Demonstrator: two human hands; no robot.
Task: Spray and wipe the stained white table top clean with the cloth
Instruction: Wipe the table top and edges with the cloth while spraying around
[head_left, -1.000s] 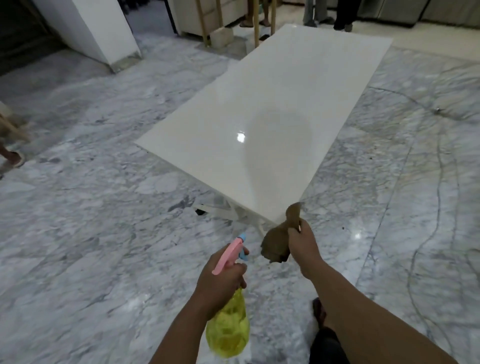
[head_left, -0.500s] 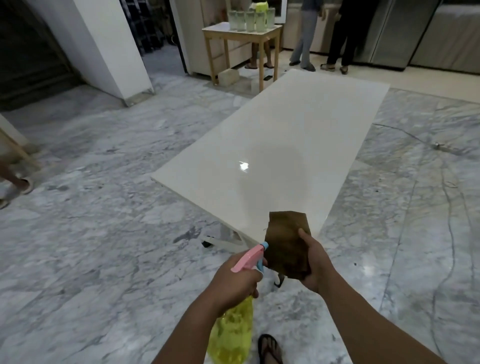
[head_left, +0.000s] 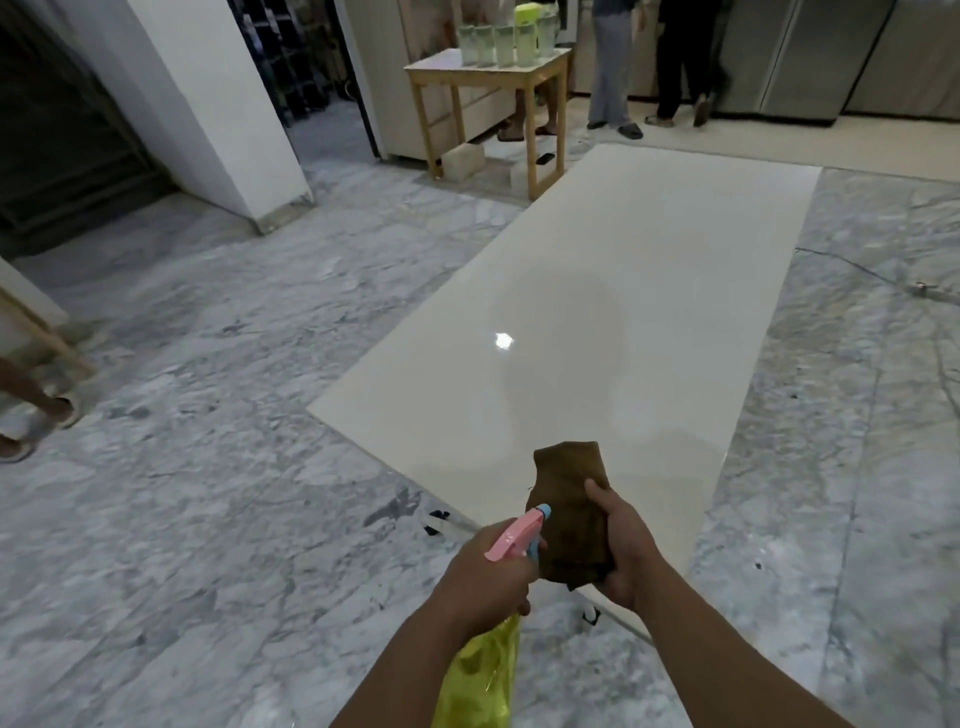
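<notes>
A long white table top (head_left: 623, 312) stretches away from me, glossy, with a light glare near its middle; no stain is plain to see. My left hand (head_left: 488, 577) grips a spray bottle (head_left: 483, 670) with a yellow body and a pink trigger head, its blue nozzle pointing at the table's near end. My right hand (head_left: 623, 551) holds a folded brown cloth (head_left: 569, 509) upright just above the table's near corner, right beside the nozzle.
Grey marble floor surrounds the table. A small wooden table (head_left: 488, 98) with several clear containers stands at the far end. Two people (head_left: 649, 62) stand behind it. A white pillar (head_left: 218, 114) rises at the left, and someone's sandalled feet (head_left: 36, 415) show at the left edge.
The view has tilted up and I have come closer to the table. The cloth, dangling bunched from my right hand before, is now held flat and upright beside the nozzle.
</notes>
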